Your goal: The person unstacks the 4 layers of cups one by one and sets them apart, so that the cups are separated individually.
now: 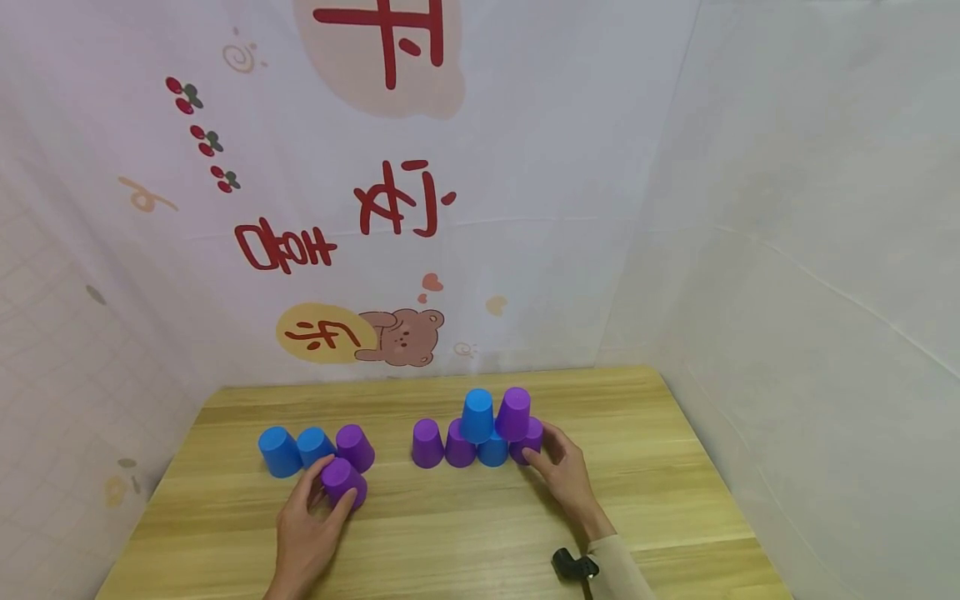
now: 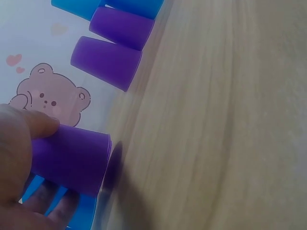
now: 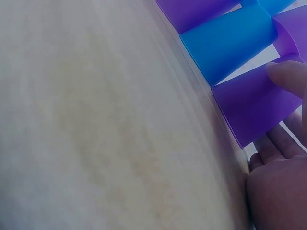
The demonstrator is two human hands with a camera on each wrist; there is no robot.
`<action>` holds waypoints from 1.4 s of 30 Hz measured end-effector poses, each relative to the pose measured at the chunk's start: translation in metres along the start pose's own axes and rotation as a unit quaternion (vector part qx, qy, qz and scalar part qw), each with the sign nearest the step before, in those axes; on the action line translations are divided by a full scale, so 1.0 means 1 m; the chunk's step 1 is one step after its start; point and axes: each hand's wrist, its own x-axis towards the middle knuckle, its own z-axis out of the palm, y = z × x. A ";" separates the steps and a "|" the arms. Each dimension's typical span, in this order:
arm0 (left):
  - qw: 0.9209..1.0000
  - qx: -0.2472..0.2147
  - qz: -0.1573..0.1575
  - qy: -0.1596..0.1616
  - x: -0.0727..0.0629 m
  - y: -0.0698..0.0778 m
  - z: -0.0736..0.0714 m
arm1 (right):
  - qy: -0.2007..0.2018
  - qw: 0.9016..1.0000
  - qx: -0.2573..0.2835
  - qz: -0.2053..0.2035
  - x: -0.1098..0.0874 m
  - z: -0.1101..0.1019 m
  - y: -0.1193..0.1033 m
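My left hand (image 1: 307, 527) grips an upside-down purple cup (image 1: 344, 483), thumb on one side and fingers on the other. In the left wrist view this purple cup (image 2: 72, 160) is close over the table, overlapping a blue cup (image 2: 84, 211). Just behind it are two blue cups (image 1: 279, 452) and another purple cup (image 1: 356, 448). On the right, my right hand (image 1: 564, 477) holds the end purple cup (image 3: 259, 103) of a bottom row between thumb and fingers. A blue cup (image 1: 477, 415) and a purple cup (image 1: 514, 413) sit upside down on top of that row.
The row's left end is a purple cup (image 1: 427, 443), with a purple and a blue one further along. All stand on a wooden table (image 1: 450, 533). A printed white curtain (image 1: 540, 208) hangs behind and at the sides. A black device (image 1: 574, 566) is at the right sleeve.
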 end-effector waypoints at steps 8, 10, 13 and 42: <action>1.000 -0.006 -0.009 -0.002 -0.001 -0.002 0.001 | 0.002 1.000 0.000 0.004 -0.001 0.000 0.000; 1.000 -0.008 -0.011 -0.004 -0.001 -0.003 0.001 | 0.001 1.000 0.001 0.003 -0.001 0.000 0.000; 1.000 -0.011 -0.013 -0.005 -0.001 -0.003 0.001 | -0.001 1.000 0.004 0.002 -0.001 0.000 -0.001; 1.000 -0.001 -0.007 -0.006 0.001 -0.008 0.005 | -0.006 1.000 0.013 0.004 -0.001 0.000 -0.001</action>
